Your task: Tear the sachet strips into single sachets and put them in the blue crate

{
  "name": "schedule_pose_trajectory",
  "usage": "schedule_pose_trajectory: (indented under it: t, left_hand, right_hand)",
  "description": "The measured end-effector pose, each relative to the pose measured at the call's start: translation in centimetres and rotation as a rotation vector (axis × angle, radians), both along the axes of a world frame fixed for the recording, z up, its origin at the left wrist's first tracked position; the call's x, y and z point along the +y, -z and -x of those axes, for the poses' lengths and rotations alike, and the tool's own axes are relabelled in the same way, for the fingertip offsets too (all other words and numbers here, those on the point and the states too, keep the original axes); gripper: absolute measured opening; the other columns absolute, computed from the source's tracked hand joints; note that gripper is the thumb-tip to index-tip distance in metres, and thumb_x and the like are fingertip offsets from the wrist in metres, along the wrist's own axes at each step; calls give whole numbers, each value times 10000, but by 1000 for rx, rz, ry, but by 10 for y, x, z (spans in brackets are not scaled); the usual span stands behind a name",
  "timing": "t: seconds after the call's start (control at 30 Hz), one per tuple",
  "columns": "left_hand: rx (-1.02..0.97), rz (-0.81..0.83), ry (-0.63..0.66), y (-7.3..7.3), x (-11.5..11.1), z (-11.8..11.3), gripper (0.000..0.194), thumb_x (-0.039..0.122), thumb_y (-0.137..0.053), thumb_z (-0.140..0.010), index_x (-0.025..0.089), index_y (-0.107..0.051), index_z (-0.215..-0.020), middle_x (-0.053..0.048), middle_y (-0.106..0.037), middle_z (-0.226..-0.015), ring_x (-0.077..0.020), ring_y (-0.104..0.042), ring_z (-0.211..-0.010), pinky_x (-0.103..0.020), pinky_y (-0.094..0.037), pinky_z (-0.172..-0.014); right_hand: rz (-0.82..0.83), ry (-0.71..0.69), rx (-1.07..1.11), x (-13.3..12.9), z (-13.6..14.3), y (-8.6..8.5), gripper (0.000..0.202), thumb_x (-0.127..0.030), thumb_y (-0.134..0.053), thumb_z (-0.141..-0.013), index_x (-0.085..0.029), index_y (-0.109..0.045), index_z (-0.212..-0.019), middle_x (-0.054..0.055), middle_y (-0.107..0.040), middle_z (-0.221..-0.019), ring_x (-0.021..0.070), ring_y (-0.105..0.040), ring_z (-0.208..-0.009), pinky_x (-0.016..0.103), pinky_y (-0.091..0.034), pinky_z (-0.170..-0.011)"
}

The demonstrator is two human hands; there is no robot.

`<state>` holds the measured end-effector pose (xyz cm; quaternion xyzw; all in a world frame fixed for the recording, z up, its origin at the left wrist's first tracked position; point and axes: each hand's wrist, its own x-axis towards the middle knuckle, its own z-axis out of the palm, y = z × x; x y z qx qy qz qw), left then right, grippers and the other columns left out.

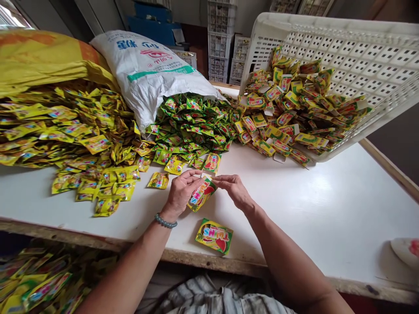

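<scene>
Between my two hands is a small yellow-green box (200,195) marked TWINS, tilted, its white end flap at the top. My left hand (181,190) grips the box along its left side, with a beaded bracelet on the wrist. The fingers of my right hand (233,186) are pressed together at the upper right corner, by the flap. Another TWINS box (214,236) lies flat near the table's front edge. Just beyond my hands is one more box (212,163), beside a few loose sachets, among them a yellow one (158,180).
A pile of yellow sachets (98,144) spills from a yellow sack (49,56) at left. Green sachets (193,126) lie at the mouth of a white sack (147,65). At right, a tipped white crate (360,52) holds many small boxes (278,109). A white object (404,252) stands far right.
</scene>
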<state>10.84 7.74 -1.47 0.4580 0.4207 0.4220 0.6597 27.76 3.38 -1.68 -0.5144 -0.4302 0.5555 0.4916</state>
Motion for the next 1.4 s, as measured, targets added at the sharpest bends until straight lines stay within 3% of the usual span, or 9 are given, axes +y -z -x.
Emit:
schedule_pose_trajectory:
  t: [0.33, 0.53, 0.67, 0.83, 0.97, 1.13, 1.2, 1.33, 1.4]
  left_hand:
    - [-77, 98, -42, -1, 3, 4, 528, 342, -878, -533, 166, -599, -945, 2, -720, -688, -158, -673, -595, -269, -525, -606]
    - [-59, 75, 48, -1, -1, 0, 540, 350, -841, -572, 187, -546, -993, 5, -716, -678, -166, -666, -586, -269, -515, -583]
    - [-14, 75, 96, -5, -6, 0, 504, 299, -803, -596, 200, -525, -1004, 6, -719, -671, -174, -672, -582, -281, -516, -602]
    - [-13, 71, 81, -3, -6, 1, 462, 248, -758, -606, 203, -520, -1000, 26, -700, -631, -162, -655, -557, -266, -506, -592]
    - [13, 77, 91, -3, -14, 1, 429, 304, -774, -645, 204, -536, -989, 13, -698, -651, -159, -647, -566, -247, -479, -554]
    - [236, -48, 456, -11, -22, 22, 392, 342, -797, -669, 202, -661, -1008, -55, -736, -731, -222, -683, -669, -295, -495, -604]
    - [411, -209, 288, -13, -6, 38, 256, 346, -783, -676, 215, -706, -881, -66, -739, -760, -239, -683, -726, -306, -485, -659]
    - [756, -359, -337, -11, 49, 62, 252, 384, -809, -615, 244, -603, -569, -58, -641, -601, -313, -651, -823, -342, -438, -723]
    - [841, -389, -425, -5, 72, 63, 332, 367, -833, -559, 245, -528, -508, -81, -629, -606, -362, -627, -944, -374, -430, -798]
  right_hand:
    - [-387, 203, -413, -8, 27, 16, 251, -395, -638, -875, -259, -784, -1027, 63, -736, -953, 219, -586, -957, 365, -474, -907]
    - [-348, 202, -478, -7, 21, 7, 213, -403, -612, -910, -261, -771, -917, 52, -730, -1041, 207, -607, -1016, 340, -480, -904]
    - [-404, 179, -526, -6, 20, 2, 321, -428, -570, -931, -240, -737, -731, 49, -718, -841, 200, -610, -880, 336, -490, -844]
    - [-566, 145, -671, -9, 23, 4, 317, -415, -530, -945, -243, -762, -815, 74, -730, -875, 227, -591, -903, 380, -469, -875]
    - [-389, 187, -584, -9, 23, 6, 442, -487, -487, -955, -223, -728, -694, 66, -706, -778, 212, -600, -822, 337, -468, -767]
    - [-199, 273, -654, 17, 23, -6, 430, -516, -470, -947, -204, -737, -820, 77, -727, -817, 217, -631, -772, 325, -441, -726]
    - [-280, 199, -860, 38, 28, -9, 353, -421, -461, -959, -205, -731, -893, 97, -730, -858, 237, -633, -821, 348, -428, -779]
    - [-383, -39, -1294, 74, 42, -4, 175, -208, -537, -863, -188, -690, -945, 144, -727, -944, 300, -585, -1039, 462, -323, -974]
    - [-400, -139, -1404, 81, 49, 4, 209, -141, -558, -799, -170, -667, -976, 150, -723, -970, 305, -569, -1062, 503, -256, -1023]
